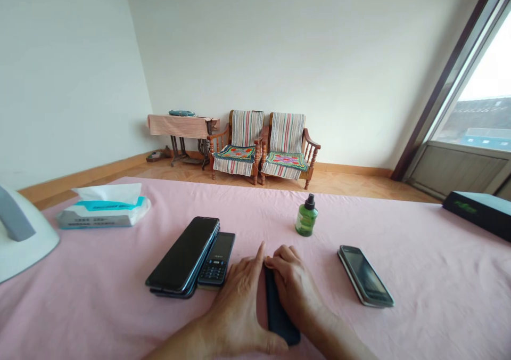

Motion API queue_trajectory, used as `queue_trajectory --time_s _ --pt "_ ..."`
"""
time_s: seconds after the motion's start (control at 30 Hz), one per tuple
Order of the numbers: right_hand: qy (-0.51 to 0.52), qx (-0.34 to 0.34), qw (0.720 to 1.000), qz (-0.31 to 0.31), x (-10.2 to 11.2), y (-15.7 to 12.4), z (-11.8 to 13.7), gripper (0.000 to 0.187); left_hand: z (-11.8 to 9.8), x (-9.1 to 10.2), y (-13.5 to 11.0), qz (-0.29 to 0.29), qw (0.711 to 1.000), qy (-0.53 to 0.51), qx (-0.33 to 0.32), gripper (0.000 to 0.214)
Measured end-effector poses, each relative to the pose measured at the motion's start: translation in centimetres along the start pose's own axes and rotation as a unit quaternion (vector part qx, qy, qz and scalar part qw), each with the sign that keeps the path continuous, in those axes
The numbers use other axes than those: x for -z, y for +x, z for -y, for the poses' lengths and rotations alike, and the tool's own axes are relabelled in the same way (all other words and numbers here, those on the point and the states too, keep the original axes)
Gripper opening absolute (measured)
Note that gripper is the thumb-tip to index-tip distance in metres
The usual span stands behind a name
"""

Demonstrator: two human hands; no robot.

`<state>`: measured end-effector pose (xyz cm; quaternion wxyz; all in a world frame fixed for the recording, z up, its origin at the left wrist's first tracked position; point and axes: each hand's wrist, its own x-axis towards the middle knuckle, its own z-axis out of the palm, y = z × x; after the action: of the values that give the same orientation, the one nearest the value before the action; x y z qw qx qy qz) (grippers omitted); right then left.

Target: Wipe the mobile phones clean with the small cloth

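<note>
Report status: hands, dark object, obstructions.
Right hand curled over far end of dark flat object. Left hand spread, thumb near its close end. Possible snag: keypad phone beside left hand.

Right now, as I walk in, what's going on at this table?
Someone is handling a dark flat object on a pink cloth. The right hand curls around its far end; the left hand is spread, thumb by the near end. To the left, a keypad phone lies beside stacked smartphones. To the right is another phone; a green bottle stands upright beyond the hands.
</note>
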<state>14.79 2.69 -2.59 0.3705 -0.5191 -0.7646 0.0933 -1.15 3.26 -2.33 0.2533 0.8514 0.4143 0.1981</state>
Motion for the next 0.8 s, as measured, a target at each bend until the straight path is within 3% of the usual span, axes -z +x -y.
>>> queue_trajectory --time_s 0.3,0.47,0.63,0.8 --pt "0.024 0.020 0.999 -0.023 0.1 0.0 -1.8 0.031 -0.1 -0.1 0.0 -0.013 1.000 0.005 -0.018 0.143" --pt "0.027 0.035 0.999 0.005 0.7 -0.4 -0.7 0.031 0.0 -0.2 0.1 -0.022 0.999 0.018 -0.028 0.144" --pt "0.053 0.042 0.997 0.042 1.8 -2.8 1.2 0.032 0.5 -0.5 0.2 -0.037 0.998 0.015 -0.057 0.144" --pt "0.057 0.033 0.998 0.024 1.6 -2.7 1.0 0.034 0.5 -0.4 0.2 -0.035 0.998 0.021 -0.056 0.143"
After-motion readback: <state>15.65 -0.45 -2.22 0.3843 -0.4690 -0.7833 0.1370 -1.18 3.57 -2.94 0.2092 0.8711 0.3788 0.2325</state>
